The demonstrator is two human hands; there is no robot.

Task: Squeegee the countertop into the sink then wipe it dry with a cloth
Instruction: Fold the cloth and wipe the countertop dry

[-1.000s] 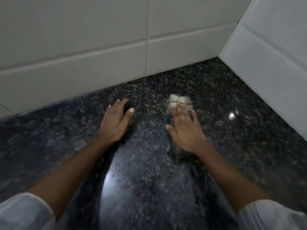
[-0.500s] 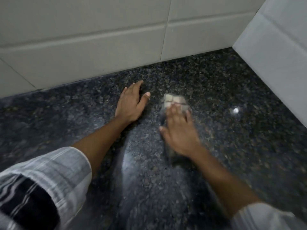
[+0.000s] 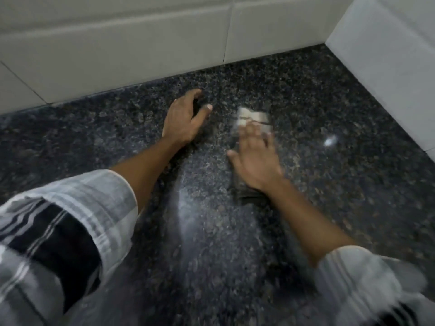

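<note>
On the dark speckled granite countertop (image 3: 329,184), seen from the head camera, both hands lie well in from the near edge, toward the far corner where two tiled walls meet; the back wall (image 3: 117,43) of pale tiles runs along the far side, and the side wall (image 3: 388,67) closes the scene at the right.

At centre-right, the right hand (image 3: 256,158) lies palm-down on a folded cloth (image 3: 251,117); its fingers are spread flat and apart over the fabric, pressing it to the stone rather than clenching it; the thumb sticks out to the left, touching the counter or just above it, which one cannot be told through the blur. The cloth's pale far end shows beyond the fingertips, and a darker part of it shows under the wrist at the near side; the whole cloth and hand are smeared by motion blur, so its pattern is unclear.

Left of the cloth and a little farther away, the left hand (image 3: 183,118) rests on the bare stone; its fingers are curled, tips down, thumb set apart toward the right, and it grips nothing; it lies near the right hand without touching it or the cloth.

Both forearms reach in from the near side; the left sleeve (image 3: 70,220) is pale with dark and grey stripes, rolled above the wrist; the right sleeve (image 3: 367,285), pale and blurred, shows at the near right corner.

A bright glint (image 3: 329,140) sits on the stone right of the cloth; a pale sheen (image 3: 188,208) streaks the surface between the forearms.
</note>
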